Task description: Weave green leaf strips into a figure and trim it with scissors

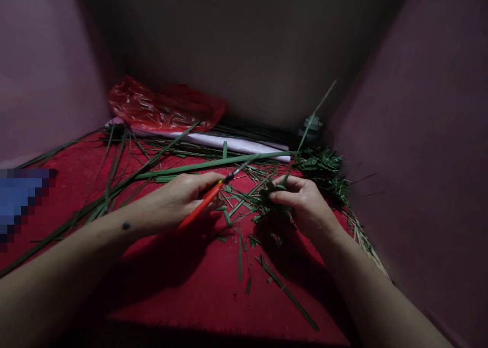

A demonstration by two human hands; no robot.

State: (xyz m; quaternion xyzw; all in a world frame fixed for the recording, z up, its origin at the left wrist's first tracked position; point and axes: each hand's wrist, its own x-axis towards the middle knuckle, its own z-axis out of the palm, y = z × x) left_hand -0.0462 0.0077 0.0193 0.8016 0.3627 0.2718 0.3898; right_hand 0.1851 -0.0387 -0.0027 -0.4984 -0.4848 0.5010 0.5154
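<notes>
My left hand (190, 195) is closed around a tool with an orange-red handle (202, 206). Its thin metal tip (246, 164) points up and to the right; whether it is scissors or another tool I cannot make out. To the right, my right hand (301, 200) pinches a dark green leaf piece (276, 195) between thumb and fingers, and a long narrow strip (312, 117) rises behind it. The tool's tip and the leaf piece are apart. Cut leaf scraps (240, 206) lie scattered between the hands on the red surface (183, 287).
A crumpled red plastic bag (163, 104) lies at the back, beside a pale roll (229, 144). Long green leaf strips (213, 163) cross the surface. A pile of green leafwork (324, 167) stands at the right, near a small dark object (310, 127). Pink walls (427, 134) close in the sides.
</notes>
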